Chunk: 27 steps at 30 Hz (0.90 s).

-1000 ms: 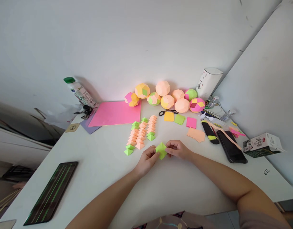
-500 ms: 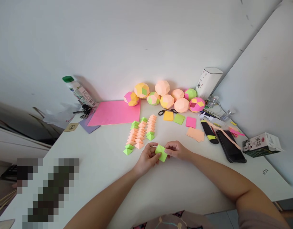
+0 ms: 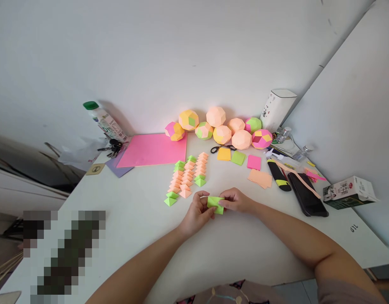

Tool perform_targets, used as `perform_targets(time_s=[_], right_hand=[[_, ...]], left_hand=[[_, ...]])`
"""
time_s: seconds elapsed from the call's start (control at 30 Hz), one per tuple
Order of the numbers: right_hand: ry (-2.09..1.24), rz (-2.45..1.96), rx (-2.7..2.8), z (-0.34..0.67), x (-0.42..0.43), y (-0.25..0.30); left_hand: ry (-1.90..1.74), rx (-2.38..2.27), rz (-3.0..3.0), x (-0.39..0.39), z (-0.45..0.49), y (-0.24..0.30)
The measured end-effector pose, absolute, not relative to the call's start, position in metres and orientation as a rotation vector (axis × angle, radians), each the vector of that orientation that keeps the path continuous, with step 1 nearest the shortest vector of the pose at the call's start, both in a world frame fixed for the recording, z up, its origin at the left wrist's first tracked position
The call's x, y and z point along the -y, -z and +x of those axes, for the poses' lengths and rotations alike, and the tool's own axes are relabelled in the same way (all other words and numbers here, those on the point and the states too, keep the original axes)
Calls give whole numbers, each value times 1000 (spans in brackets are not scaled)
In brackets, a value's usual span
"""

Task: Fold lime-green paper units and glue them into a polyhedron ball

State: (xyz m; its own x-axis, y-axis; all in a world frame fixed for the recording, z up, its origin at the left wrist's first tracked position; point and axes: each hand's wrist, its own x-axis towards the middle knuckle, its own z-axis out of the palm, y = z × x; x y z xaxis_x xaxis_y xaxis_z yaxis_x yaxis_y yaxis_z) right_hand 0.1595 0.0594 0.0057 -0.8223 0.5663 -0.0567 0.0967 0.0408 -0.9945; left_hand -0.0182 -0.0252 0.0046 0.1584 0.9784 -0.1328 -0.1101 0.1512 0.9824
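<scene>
A small square of light green paper is held between my two hands, low over the white table. My left hand pinches its left side, thumb on the near face. At the paper's right edge, my right hand grips with thumb and fingers. Just beyond my left hand stand three rows of folded paper pieces, peach and green, overlapping one another. Past my right hand lie loose peach paper sheets, and behind them small pads of orange, green and pink paper.
Several faceted paper balls are grouped by the wall, with black-handled scissors before them. A pink sheet, bottle and keys lie left. A box cutter, phone and milk carton are right.
The green paper has turned in my fingers, from standing on a corner like a diamond to lying with its edges nearly level. Both hands keep their hold and have barely shifted.
</scene>
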Motion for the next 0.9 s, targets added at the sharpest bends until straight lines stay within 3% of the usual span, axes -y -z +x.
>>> perform_targets(time_s=[0.9], right_hand=[[-1927,-770,1688,158,-59,1]], left_hand=[[-1078,-1049,1077,22,-22,2]])
